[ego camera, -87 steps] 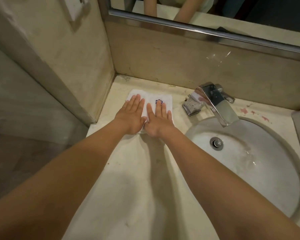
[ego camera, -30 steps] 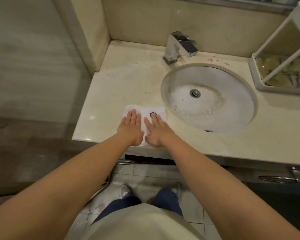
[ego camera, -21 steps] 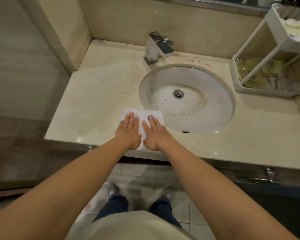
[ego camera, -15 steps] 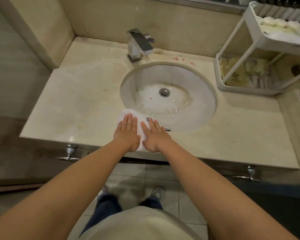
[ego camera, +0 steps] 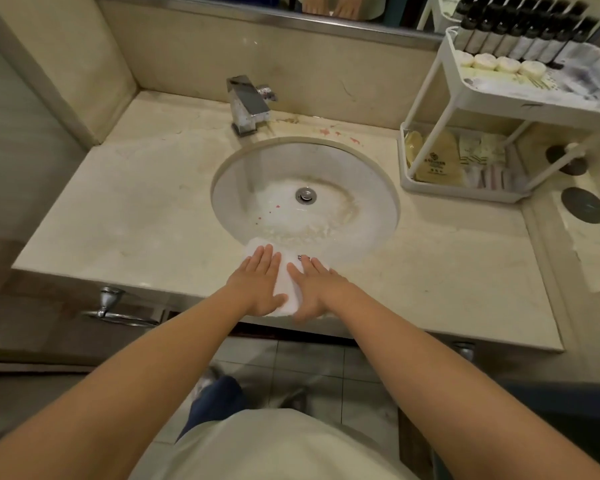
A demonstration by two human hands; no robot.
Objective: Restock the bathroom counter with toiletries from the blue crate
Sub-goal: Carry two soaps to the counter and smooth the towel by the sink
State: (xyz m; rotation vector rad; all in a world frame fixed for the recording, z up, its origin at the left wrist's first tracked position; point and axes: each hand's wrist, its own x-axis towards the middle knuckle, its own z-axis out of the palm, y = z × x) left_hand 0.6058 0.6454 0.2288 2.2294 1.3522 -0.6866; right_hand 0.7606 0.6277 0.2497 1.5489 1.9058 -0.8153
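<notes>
Head cam looking down: left hand (ego camera: 257, 285) and right hand (ego camera: 317, 289) lie flat side by side, fingers straight, pressing on a folded white cloth (ego camera: 286, 289) at the near edge of the table (ego camera: 136, 220). The cloth's far end pokes out past the fingertips to the sink (ego camera: 361, 188) rim. The tap (ego camera: 248, 102) sits well beyond the hands. A white rack (ego camera: 465, 95) with small bottles (ego camera: 520, 32) is off past the right hand.

white folded towel (ego camera: 284, 285), counter (ego camera: 136, 220) front edge

Towel logo (ego camera: 303, 257) half under right hand (ego camera: 316, 289)
</notes>
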